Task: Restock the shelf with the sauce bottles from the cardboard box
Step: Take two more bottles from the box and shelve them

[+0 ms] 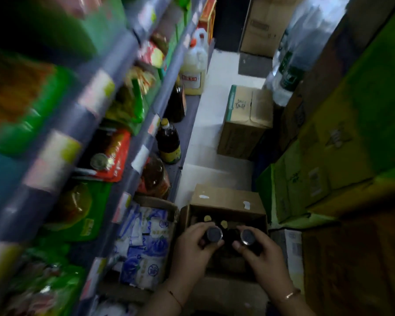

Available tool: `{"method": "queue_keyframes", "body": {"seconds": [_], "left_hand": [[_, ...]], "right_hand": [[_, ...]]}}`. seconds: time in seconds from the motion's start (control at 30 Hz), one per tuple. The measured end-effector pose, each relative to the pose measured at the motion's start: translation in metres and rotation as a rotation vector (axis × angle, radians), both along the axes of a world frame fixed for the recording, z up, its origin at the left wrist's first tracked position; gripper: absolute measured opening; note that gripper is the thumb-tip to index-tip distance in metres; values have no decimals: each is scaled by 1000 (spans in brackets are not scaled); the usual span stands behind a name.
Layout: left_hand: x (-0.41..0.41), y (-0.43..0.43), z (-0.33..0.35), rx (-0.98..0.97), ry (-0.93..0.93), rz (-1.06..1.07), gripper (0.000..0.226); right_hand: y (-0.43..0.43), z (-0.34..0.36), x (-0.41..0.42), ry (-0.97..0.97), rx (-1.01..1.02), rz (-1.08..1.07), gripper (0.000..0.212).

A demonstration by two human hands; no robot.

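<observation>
An open cardboard box (226,197) sits on the floor at the bottom middle of the head view, with dark sauce bottles inside; two yellow caps (224,223) show near its far wall. My left hand (189,249) grips a dark bottle with a silver cap (214,233). My right hand (260,252) grips a second dark bottle with a silver cap (248,236). Both bottles are upright, just above the box opening. The shelf unit (132,124) runs along the left, blurred by motion.
Large oil and sauce bottles (169,142) stand on the lowest shelf, and blue-white packets (144,242) lie next to the box. A closed carton (244,119) stands on the white floor ahead. Green and brown cartons (328,156) are stacked along the right.
</observation>
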State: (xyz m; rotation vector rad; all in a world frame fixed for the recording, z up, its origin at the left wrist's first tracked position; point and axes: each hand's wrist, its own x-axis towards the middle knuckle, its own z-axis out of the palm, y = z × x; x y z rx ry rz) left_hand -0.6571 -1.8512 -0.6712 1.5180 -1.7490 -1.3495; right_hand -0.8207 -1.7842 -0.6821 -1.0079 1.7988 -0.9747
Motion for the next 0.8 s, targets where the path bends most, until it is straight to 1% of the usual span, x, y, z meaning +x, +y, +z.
{"method": "queue_keyframes", "body": {"seconds": [0.07,0.13,0.17,0.23,0.27,0.3,0.33,0.37,0.4,0.43,0.47,0.53,0.63,0.73,0.8], "left_hand": [[6,-1,67,-41,25,21,33],[14,-5,130,-140,56,51,23],[18,-7,160,-209,57,77,25],[26,-13,218,-335,52,120,43],[29,-17,247,-406,37,127,48],[33,-20,276,-483,30,119,45],[37,-23,302,-557,34,108,39],[41,-26,326,-616,48,109,35],[46,-28,349,-638,72,129,35],[49,-27,373,-628,101,158,36],[52,-27,394,-610,123,176,36],[58,-27,430,-612,142,177,31],[69,-29,472,-670,158,182,25],[77,-31,507,-699,206,251,18],[82,-32,526,-738,229,292,17]], "right_hand": [[-5,70,6,-3,-57,-3,34],[-11,139,15,-32,-98,-30,38],[-14,172,18,-57,-127,-56,40],[-19,231,22,-84,-214,-96,57],[-23,260,25,-100,-263,-106,62],[-27,288,28,-120,-304,-104,63],[-30,317,32,-143,-334,-97,60],[-33,344,38,-164,-369,-80,52],[-36,370,43,-182,-414,-53,39],[-40,394,50,-192,-458,-25,23],[-44,418,56,-198,-498,-6,12],[-52,455,66,-191,-593,23,13],[-64,493,78,-196,-686,61,25],[-80,522,86,-222,-747,126,20],[-91,539,94,-250,-774,177,21]]}}
